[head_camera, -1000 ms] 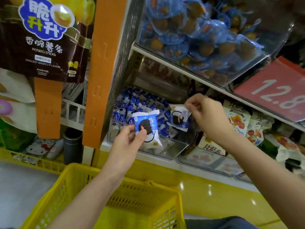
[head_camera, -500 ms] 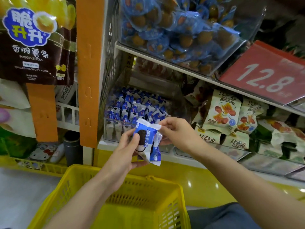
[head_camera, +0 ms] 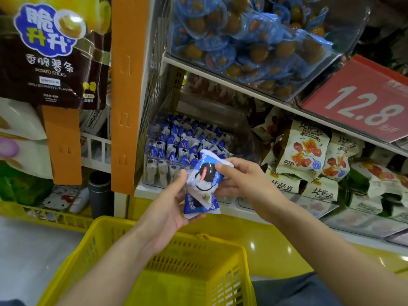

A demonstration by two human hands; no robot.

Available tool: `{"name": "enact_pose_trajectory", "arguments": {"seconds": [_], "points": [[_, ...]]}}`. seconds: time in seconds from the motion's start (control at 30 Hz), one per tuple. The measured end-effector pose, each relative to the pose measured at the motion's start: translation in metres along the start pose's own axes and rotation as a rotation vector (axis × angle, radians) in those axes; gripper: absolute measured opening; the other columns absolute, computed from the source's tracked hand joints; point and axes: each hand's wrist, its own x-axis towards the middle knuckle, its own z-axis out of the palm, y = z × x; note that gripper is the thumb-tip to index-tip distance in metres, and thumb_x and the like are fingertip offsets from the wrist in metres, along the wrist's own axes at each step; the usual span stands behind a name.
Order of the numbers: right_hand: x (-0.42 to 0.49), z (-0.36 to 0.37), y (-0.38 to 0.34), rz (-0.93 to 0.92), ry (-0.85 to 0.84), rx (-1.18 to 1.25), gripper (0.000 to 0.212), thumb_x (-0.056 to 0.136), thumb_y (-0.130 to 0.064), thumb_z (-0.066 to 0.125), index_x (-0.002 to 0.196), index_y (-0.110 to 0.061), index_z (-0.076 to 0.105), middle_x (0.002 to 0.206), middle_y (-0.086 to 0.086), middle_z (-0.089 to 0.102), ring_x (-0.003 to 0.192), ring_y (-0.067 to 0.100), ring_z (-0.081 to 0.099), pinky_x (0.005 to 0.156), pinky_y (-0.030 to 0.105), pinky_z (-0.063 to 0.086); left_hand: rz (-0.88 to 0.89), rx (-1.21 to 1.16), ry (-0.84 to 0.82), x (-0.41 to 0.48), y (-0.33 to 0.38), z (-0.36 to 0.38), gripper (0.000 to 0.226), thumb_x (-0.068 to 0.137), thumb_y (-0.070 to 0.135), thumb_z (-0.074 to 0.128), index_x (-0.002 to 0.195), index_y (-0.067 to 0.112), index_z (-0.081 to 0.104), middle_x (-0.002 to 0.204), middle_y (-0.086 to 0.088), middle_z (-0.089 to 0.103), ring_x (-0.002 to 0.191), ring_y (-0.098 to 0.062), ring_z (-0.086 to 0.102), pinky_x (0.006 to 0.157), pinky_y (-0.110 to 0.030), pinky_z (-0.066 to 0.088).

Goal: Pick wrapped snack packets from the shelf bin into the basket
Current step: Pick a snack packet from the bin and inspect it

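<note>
Pinching glossy blue-and-white snack packets (head_camera: pixel 204 176), left hand (head_camera: pixel 170 209) cupped beneath with thumb pressing, right hand (head_camera: pixel 242 183) fingers nipping top edge, above yellow perforated plastic basket (head_camera: pixel 205 255)

Basket (head_camera: pixel 97 241) mouth open, reachable from above. Bin (head_camera: pixel 159 171) access from front only: shelf (head_camera: pixel 220 81) overhangs it, orange post (head_camera: pixel 128 96) walls left; rear clearance unclear.

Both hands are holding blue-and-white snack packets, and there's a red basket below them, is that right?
Not quite. The head view shows that the basket is yellow, not red. The rest holds: the left hand and the right hand both hold blue-and-white snack packets, with the basket below them.
</note>
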Motion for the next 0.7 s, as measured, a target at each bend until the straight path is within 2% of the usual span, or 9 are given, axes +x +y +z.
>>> {"name": "enact_pose_trajectory", "arguments": {"seconds": [0.07,0.17,0.23,0.3,0.37,0.5,0.63,0.7], "points": [[0.002,-0.006,-0.009,-0.023,0.03,0.041,0.017,0.092,-0.018,0.054,0.099,-0.004,0.061,0.08,0.009,0.074,0.072,0.019,0.072,0.058,0.024,0.057,0.037,0.005,0.039,0.0,0.002,-0.001,0.041,0.075,0.044,0.055,0.107,0.019,0.062,0.096,-0.004,0.073,0.082,-0.016,0.071,0.058,-0.029,0.055],[0.014,-0.025,-0.026,-0.12,0.204,0.04,0.008,0.092,-0.02,0.055,0.095,-0.014,0.059,0.081,0.007,0.074,0.075,0.018,0.072,0.06,0.024,0.057,0.08,0.004,0.12,0.001,0.003,-0.004,0.031,0.076,0.029,0.059,0.104,0.016,0.06,0.09,-0.003,0.074,0.073,-0.012,0.07,0.055,-0.024,0.053],[0.027,-0.039,-0.032,-0.243,0.356,-0.201,0.008,0.092,-0.022,0.056,0.094,-0.015,0.059,0.088,0.008,0.072,0.08,0.019,0.071,0.07,0.035,0.059,0.113,0.017,0.156,0.003,0.002,-0.006,0.019,0.083,0.024,0.058,0.101,0.02,0.061,0.089,-0.001,0.073,0.074,-0.012,0.07,0.057,-0.025,0.053],[0.042,-0.048,-0.032,-0.322,0.443,-0.577,0.017,0.091,-0.024,0.057,0.102,-0.012,0.059,0.095,0.01,0.069,0.085,0.023,0.067,0.078,0.042,0.056,0.14,0.011,0.186,0.005,0.003,-0.006,0.012,0.086,0.022,0.056,0.097,0.024,0.06,0.087,0.0,0.072,0.077,-0.013,0.07,0.058,-0.026,0.053],[0.056,-0.051,-0.028,-0.267,0.434,-0.91,0.028,0.091,-0.028,0.057,0.113,-0.012,0.058,0.099,0.01,0.066,0.084,0.021,0.062,0.074,0.036,0.052,0.158,0.011,0.201,0.005,0.004,-0.006,0.011,0.087,0.022,0.056,0.096,0.026,0.059,0.086,0.002,0.072,0.076,-0.012,0.07,0.058,-0.026,0.053],[0.076,-0.041,-0.018,-0.026,0.313,-1.25,0.026,0.092,-0.028,0.055,0.113,-0.014,0.057,0.088,0.003,0.055,0.072,0.018,0.052,0.06,0.03,0.042,0.174,0.021,0.195,0.005,0.007,-0.007,0.016,0.087,0.023,0.056,0.103,0.023,0.059,0.085,0.003,0.073,0.076,-0.011,0.071,0.056,-0.024,0.054],[0.09,-0.029,-0.011,0.1,0.163,-1.414,0.028,0.091,-0.027,0.057,0.108,-0.006,0.057,0.091,0.006,0.057,0.078,0.021,0.055,0.064,0.03,0.043,0.197,0.022,0.185,0.005,0.008,-0.006,0.013,0.088,0.021,0.055,0.1,0.025,0.057,0.078,0.009,0.073,0.074,-0.008,0.07,0.054,-0.022,0.053],[0.095,-0.025,-0.009,0.151,0.128,-1.43,0.032,0.09,-0.025,0.058,0.113,-0.004,0.055,0.101,0.01,0.058,0.084,0.022,0.055,0.067,0.029,0.042,0.208,0.026,0.183,0.005,0.009,-0.005,0.011,0.088,0.021,0.055,0.096,0.028,0.056,0.076,0.012,0.072,0.073,-0.007,0.07,0.054,-0.022,0.054]]}}
